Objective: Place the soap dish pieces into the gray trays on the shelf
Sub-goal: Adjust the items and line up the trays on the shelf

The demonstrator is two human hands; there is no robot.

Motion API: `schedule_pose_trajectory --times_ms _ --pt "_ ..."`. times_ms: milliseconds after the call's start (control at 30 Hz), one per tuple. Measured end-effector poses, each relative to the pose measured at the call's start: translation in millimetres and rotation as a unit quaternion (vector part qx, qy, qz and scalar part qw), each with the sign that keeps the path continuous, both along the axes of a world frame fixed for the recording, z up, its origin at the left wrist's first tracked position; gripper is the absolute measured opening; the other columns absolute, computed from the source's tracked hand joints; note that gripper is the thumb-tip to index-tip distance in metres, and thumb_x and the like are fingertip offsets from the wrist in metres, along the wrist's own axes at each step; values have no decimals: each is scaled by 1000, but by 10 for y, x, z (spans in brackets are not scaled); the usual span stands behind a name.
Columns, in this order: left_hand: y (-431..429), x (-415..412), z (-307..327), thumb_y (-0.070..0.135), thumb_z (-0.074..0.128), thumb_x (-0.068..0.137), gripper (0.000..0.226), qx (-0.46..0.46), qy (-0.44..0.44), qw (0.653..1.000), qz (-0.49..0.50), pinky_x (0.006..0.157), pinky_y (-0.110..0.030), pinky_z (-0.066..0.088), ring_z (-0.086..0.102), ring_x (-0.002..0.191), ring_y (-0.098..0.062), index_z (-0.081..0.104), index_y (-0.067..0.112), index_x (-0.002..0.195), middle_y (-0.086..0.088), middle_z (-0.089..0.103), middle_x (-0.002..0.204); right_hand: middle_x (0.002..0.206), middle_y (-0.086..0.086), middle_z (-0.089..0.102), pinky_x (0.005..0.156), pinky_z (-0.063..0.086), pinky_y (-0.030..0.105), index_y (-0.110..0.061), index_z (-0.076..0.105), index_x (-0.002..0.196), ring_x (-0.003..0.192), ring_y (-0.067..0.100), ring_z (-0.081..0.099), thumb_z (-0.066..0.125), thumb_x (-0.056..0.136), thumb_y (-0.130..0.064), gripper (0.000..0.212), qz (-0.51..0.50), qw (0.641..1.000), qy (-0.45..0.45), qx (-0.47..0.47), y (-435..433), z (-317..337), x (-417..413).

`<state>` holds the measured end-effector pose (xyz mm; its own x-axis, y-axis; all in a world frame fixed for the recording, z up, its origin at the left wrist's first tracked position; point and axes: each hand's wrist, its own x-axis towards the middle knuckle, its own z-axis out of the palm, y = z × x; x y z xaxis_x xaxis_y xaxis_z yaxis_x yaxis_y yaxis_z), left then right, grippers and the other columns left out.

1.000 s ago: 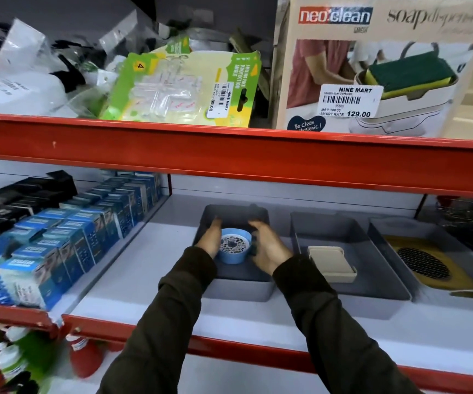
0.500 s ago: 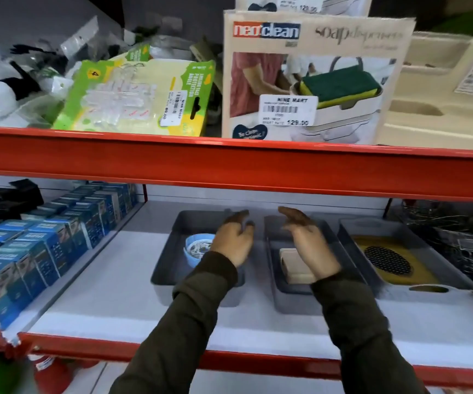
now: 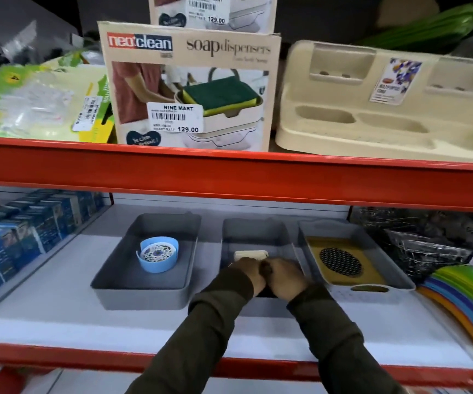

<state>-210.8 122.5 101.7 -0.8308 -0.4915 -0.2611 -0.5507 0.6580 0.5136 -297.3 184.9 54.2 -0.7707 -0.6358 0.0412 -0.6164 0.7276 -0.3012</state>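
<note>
White shelf board [image 3: 59, 317] w/ red edge: both hands, left hand [image 3: 248, 273] & right hand [image 3: 285, 275], touching, fingers curled over cream rectangular soap dish [image 3: 251, 255] in middle gray plastic tray [image 3: 255, 231] (grip hidden, can't tell).

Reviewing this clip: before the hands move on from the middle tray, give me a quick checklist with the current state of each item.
1. Blue dish sits inside left tray: ok.
2. Beige dish inside middle tray: ok.
3. Yellow dish flat in right tray: ok.
4. Left hand and right hand free of the beige dish: cannot tell, they cover its near side.
5. Trays apart, not overlapping: ok for left and middle; middle and right look close, cannot tell.
</note>
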Motion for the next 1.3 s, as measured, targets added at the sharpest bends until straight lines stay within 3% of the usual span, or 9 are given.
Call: schedule_pose_trajectory --times_ms 167,333,533,600,733,867,1033,1167,1300 --pt "-31 -19 -79 20 43 98 67 76 84 987 111 120 -36 29 33 146 -34 15 5 157 -17 23 161 118 17 68 90 46 31 -5 66 114 109 29 63 41 98 -16 31 23 987 -120 -105 117 154 -22" --pt "-86 -55 -84 19 40 99 47 160 107 969 154 107 -32 40 53 129 -32 45 4 143 -17 53 144 116 10 59 86 36 23 -5 60 121 108 24 56 36 97 -5 34 36 965 -213 -151 172 270 -10" --pt "-138 -60 -97 18 33 103 43 153 107 971 152 109 -33 37 51 129 -33 50 3 139 -20 53 142 77 2 56 61 42 26 -18 59 87 71 14 52 44 84 -7 19 -2 947 -265 -180 166 313 -60" --pt "-128 -51 -96 19 34 102 43 151 105 971 153 108 -33 38 52 128 -34 50 2 138 -21 54 141 84 2 57 66 44 28 -17 58 91 76 16 54 45 86 -8 16 -5 947 -268 -177 163 335 -43" --pt "-29 -66 -97 23 42 99 50 66 129 977 155 112 -36 40 50 132 -34 41 5 146 -18 50 145 140 3 49 114 34 39 -18 47 140 134 23 45 41 98 -16 42 9 936 -240 -257 349 397 -69" --pt "232 -185 38 23 51 96 39 7 218 974 63 107 -35 43 54 129 -29 51 16 135 -8 56 136 129 8 63 108 40 32 -12 65 121 118 18 56 40 98 -7 34 35 933 -117 -339 851 611 -276" --pt "830 -577 102 26 45 98 35 -43 220 966 -132 101 -37 51 63 112 -29 62 18 129 -11 68 123 85 -1 70 73 43 26 -14 76 96 79 14 60 43 98 -13 34 -72 952 -51 -294 1729 546 -677" --pt "1266 -882 38 35 36 102 43 -140 166 958 -186 72 -34 50 63 87 -34 66 5 97 -17 65 92 102 21 71 83 50 37 -3 68 99 95 35 66 39 101 -34 42 -119 982 -26 -142 2051 363 -773" --pt "1428 -996 -99 35 32 103 49 -194 115 953 -200 72 -34 48 65 91 -38 68 2 102 -21 69 100 110 18 64 82 54 41 -8 53 118 100 35 64 25 101 -28 39 -8 994 111 19 2082 234 -737"
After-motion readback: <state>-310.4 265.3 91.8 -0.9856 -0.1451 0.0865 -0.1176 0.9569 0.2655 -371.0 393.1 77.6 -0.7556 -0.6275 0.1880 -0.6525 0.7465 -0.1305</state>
